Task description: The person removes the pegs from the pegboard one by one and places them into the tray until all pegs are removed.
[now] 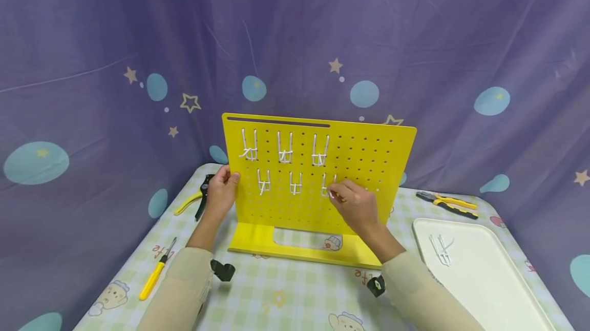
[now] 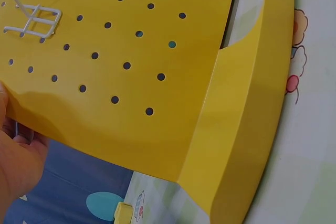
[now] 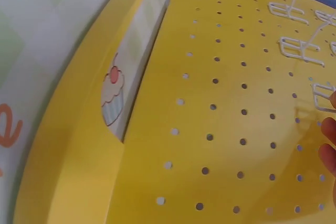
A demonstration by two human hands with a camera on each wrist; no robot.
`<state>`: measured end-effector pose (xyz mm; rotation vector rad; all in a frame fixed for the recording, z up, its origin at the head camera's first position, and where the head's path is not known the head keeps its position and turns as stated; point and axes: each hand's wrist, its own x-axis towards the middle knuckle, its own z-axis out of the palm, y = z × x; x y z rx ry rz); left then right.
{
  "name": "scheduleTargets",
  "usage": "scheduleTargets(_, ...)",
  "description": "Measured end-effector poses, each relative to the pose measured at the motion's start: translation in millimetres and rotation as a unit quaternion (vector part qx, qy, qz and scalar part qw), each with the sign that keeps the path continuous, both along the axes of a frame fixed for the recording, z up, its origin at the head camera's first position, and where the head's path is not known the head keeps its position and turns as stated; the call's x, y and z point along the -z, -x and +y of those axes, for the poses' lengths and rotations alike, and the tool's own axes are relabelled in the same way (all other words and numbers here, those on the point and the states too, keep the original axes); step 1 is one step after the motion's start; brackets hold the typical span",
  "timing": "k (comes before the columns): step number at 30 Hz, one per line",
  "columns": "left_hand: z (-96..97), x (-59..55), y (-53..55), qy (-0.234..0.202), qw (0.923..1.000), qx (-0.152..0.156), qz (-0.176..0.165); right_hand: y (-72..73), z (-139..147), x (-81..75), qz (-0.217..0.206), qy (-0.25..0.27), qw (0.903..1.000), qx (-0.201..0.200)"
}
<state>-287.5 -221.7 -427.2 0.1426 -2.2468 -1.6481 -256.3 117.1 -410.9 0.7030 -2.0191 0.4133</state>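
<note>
A yellow pegboard (image 1: pixel 369 162) stands upright on its yellow base (image 1: pixel 251 239). My left hand (image 1: pixel 220 195) grips its left edge, thumb on the front and fingers behind. Three white wire hooks hang in an upper row, among them the middle hook (image 1: pixel 285 154). Lower down, two more sit to the left of my right hand (image 1: pixel 357 205). That hand pinches another white wire hook (image 1: pixel 324 185) against the board at the right end of the lower row. In the right wrist view, this hook (image 3: pixel 316 98) shows partly, beside the fingertips.
On the right lies a white tray (image 1: pixel 484 280) with a few loose wire hooks (image 1: pixel 442 254). Behind it rest yellow-and-black pliers (image 1: pixel 447 204). At left are a yellow-handled screwdriver (image 1: pixel 156 272) and a yellow-and-black hand tool (image 1: pixel 198 198). A purple curtain (image 1: pixel 295 39) hangs behind the table.
</note>
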Motion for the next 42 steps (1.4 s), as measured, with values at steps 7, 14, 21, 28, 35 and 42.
scheduleTargets(7,0.4,-1.6,-0.5,-0.005,1.0000,0.004,0.002,-2.5,11,-4.5,0.019,0.007,0.9995,-0.023)
scheduleTargets(14,-0.7,-0.7,-0.4,0.000,1.0000,0.001,-0.002,-10.1,31,-9.3,-0.001,0.014,0.9993,-0.035)
scheduleTargets(21,-0.9,1.8,0.9,0.001,1.0000,-0.003,-0.008,-18.9,62,-11.2,-0.027,0.017,0.9992,-0.024)
scheduleTargets(28,0.6,1.7,1.9,-0.004,1.0000,0.003,-0.006,-30.5,101,-8.3,-0.049,0.025,0.9985,-0.002)
scheduleTargets(35,1.3,1.2,1.7,0.005,0.9999,0.008,-0.005,-39.7,139,-4.5,-0.083,0.056,0.9944,0.035)
scheduleTargets(42,0.1,1.8,1.7,0.009,0.9999,0.002,-0.005,-44.1,173,8.0,-0.115,0.061,0.9896,0.062)
